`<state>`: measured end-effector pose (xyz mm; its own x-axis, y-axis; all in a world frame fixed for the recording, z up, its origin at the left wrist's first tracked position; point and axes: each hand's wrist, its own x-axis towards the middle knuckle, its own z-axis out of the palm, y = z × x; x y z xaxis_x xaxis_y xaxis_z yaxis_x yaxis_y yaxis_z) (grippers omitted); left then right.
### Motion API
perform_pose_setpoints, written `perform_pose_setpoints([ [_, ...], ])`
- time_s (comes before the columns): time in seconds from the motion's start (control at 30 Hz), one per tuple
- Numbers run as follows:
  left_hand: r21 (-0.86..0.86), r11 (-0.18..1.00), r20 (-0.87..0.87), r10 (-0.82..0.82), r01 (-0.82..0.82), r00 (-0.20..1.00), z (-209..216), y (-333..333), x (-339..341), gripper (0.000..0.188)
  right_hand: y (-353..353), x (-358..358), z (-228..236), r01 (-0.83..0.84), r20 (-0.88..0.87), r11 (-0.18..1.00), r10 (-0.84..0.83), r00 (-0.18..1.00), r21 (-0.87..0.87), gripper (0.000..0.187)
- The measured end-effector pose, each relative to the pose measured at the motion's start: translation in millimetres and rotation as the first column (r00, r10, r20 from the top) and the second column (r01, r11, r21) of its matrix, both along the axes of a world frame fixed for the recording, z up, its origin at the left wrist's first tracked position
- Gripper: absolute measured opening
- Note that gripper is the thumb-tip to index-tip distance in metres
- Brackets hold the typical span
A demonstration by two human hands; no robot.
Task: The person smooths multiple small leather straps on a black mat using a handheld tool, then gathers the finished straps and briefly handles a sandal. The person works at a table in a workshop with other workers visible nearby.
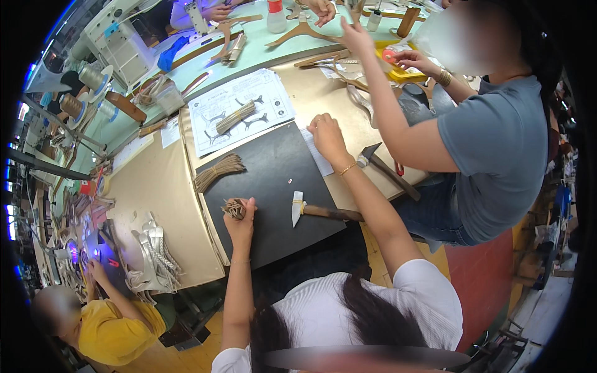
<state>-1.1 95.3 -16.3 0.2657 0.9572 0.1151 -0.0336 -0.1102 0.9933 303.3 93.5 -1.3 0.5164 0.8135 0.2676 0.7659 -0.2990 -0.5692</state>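
Observation:
My left hand is closed around a bundle of thin brown strips, their ends poking out above the fist, over a black board. Beyond it, a second tied bundle of brown strips lies at the board's left edge. My right hand rests at the board's far right corner, by a white paper; its fingers are curled in and whatever they hold is hidden. Between my arms lies a hammer with a wooden handle and a pale metal head.
A printed sheet carries another strip bundle. A dark-headed hammer lies right of my right forearm. A co-worker in grey-blue works close on the right, another in yellow at left. Silvery straps hang at the left table's edge.

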Motion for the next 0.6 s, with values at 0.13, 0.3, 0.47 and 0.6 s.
perform_pose_setpoints([
  [0.13, -0.19, 0.982, 0.105, 0.009, 0.011, 0.994, 12.5, 1.4, 1.4, 0.025, -9.2, 5.4, 25.5, -0.004, -0.443, 0.997, 0.04, 0.896, 0.081, 0.009],
  [0.3, -0.579, 0.768, 0.236, -0.161, 0.272, 0.958, 41.5, -5.6, 9.4, 0.025, -37.9, -31.2, 53.5, -0.136, -0.904, 0.945, 0.325, 0.279, 0.298, 0.021],
  [0.47, -0.628, 0.635, 0.398, -0.235, 0.449, 0.887, 66.0, -25.1, 14.6, 0.023, -54.7, -83.7, 56.2, -0.279, -0.913, 0.91, 0.364, 0.183, 0.307, 0.022],
  [0.6, -0.548, 0.716, 0.5, -0.135, 0.433, 0.856, 74.4, -33.9, 12.4, 0.018, -56.6, -115.4, 40.6, -0.199, -0.836, 0.813, 0.542, -0.082, 0.547, 0.038],
])
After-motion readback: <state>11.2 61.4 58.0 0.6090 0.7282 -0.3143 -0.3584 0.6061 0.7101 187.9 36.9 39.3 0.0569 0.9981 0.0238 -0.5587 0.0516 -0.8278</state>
